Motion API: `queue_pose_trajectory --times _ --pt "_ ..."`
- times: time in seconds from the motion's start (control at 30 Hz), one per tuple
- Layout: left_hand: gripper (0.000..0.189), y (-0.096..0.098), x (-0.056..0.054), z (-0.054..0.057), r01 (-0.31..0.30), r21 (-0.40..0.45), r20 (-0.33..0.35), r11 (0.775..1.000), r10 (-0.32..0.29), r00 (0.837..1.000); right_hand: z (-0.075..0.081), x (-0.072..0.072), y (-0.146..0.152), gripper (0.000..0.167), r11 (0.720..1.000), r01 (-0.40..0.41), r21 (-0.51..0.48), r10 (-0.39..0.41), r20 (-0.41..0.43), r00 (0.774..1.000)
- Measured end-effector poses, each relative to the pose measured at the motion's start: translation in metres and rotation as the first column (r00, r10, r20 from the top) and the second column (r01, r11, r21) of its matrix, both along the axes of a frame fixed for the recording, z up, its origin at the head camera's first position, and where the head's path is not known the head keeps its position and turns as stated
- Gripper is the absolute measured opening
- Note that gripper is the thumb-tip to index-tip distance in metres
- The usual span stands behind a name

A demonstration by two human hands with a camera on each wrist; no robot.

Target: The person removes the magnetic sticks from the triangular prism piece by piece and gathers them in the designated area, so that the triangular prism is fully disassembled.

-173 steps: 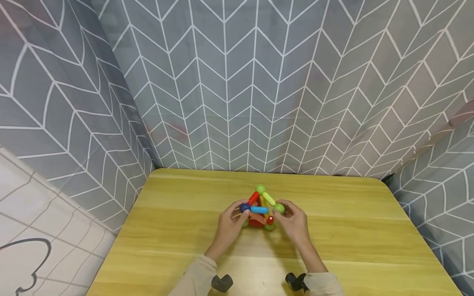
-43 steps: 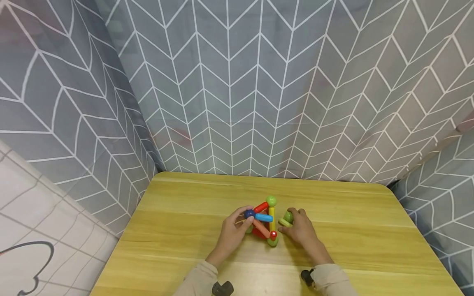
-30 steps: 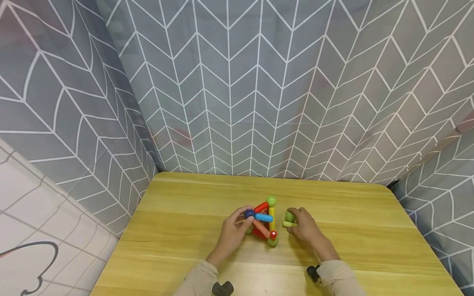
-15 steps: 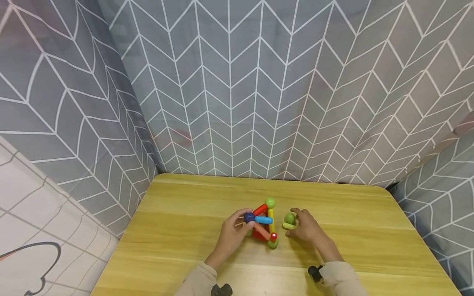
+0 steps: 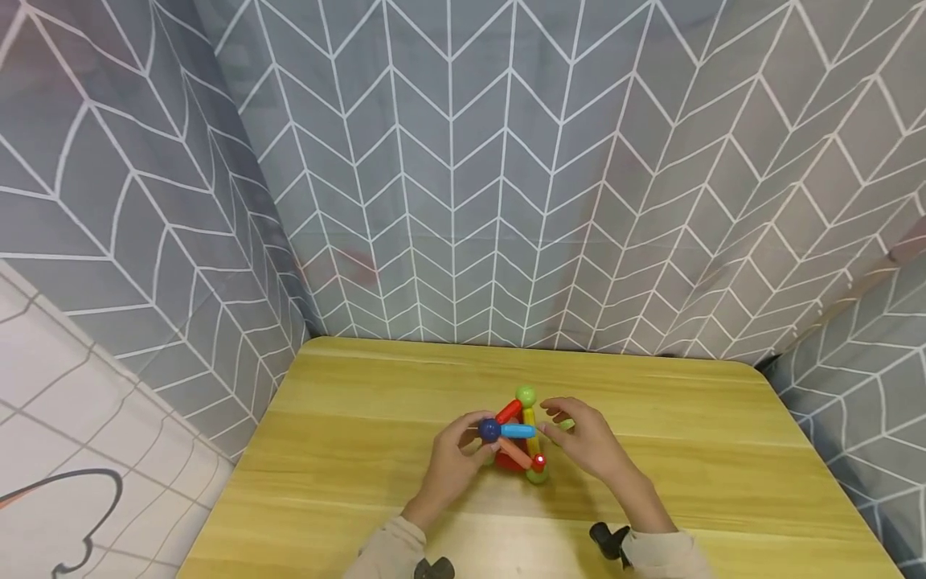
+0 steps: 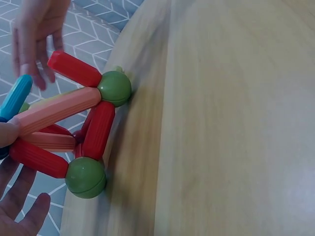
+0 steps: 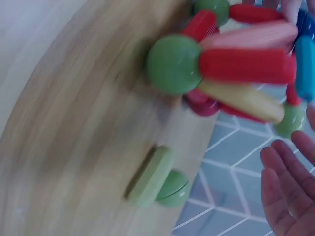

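My left hand (image 5: pixel 452 462) pinches the dark blue ball (image 5: pixel 489 429) at one corner of a magnetic ball-and-stick frame. A light blue stick (image 5: pixel 517 431) juts from that ball toward the right. Red, orange and yellow sticks join green balls (image 6: pixel 86 177) lower down in the frame, and one red stick (image 7: pixel 246 65) stands free at its outer end. My right hand (image 5: pixel 587 442) hovers just right of the frame with relaxed fingers, thumb tip close to the light blue stick's end. Beneath it, a light green stick (image 7: pixel 152 177) and a loose green ball (image 7: pixel 173 189) lie on the table.
The wooden table (image 5: pixel 362 386) reaches back to a grey curtain (image 5: pixel 463 201) with white zigzag lines. More curtain hangs at both sides. Black wrist cameras (image 5: pixel 609 540) sit by the sleeves.
My right hand has pulled the light green stick and green ball off the frame, set them down on the right and let go, then moved left toward the light blue stick.
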State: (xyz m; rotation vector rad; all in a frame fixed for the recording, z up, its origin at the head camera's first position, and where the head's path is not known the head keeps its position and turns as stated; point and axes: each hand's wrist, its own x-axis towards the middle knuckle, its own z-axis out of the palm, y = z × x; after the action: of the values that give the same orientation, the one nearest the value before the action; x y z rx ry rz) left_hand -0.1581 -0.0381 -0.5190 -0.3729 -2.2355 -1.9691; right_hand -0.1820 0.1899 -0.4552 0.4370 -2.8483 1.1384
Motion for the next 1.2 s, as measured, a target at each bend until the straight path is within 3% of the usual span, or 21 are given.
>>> queue_pose_trajectory --times 0.2,0.4,0.57,0.63,0.7,1.0,1.1,1.2 --pt "0.042 0.000 0.002 0.001 -0.010 -0.026 -0.041 1.000 0.009 0.999 0.008 0.009 -0.017 0.028 0.997 -0.076 -0.032 0.075 -0.034 0.997" --pt "0.041 0.001 0.002 -0.002 -0.033 -0.072 -0.060 0.997 0.029 0.998 0.005 0.012 -0.026 0.022 0.987 -0.159 -0.023 0.160 0.015 0.987" --pt "0.040 0.005 0.008 0.011 -0.064 -0.118 -0.062 0.991 0.057 0.996 -0.002 0.014 -0.033 0.018 0.983 -0.166 -0.079 0.168 0.014 0.986" --pt "0.041 0.006 0.008 0.012 -0.075 -0.118 -0.063 0.990 0.068 0.996 -0.004 0.015 -0.036 0.018 0.982 -0.164 -0.097 0.165 0.003 0.986" --pt "0.042 0.007 0.005 0.003 -0.078 -0.113 -0.063 0.991 0.071 0.996 -0.005 0.015 -0.038 0.018 0.982 -0.162 -0.102 0.161 -0.014 0.987" --pt "0.040 0.004 0.003 -0.003 -0.074 -0.149 -0.078 0.986 0.063 0.995 -0.013 0.023 -0.040 0.022 0.983 -0.064 -0.174 0.063 -0.013 0.998" --pt "0.040 0.004 0.003 -0.002 -0.077 -0.153 -0.073 0.985 0.067 0.995 -0.016 0.026 -0.043 0.023 0.967 -0.007 -0.255 0.013 0.021 1.000" --pt "0.040 0.004 0.003 -0.003 -0.079 -0.153 -0.075 0.985 0.069 0.995 -0.017 0.029 -0.049 0.024 0.933 0.065 -0.354 -0.034 0.092 0.995"
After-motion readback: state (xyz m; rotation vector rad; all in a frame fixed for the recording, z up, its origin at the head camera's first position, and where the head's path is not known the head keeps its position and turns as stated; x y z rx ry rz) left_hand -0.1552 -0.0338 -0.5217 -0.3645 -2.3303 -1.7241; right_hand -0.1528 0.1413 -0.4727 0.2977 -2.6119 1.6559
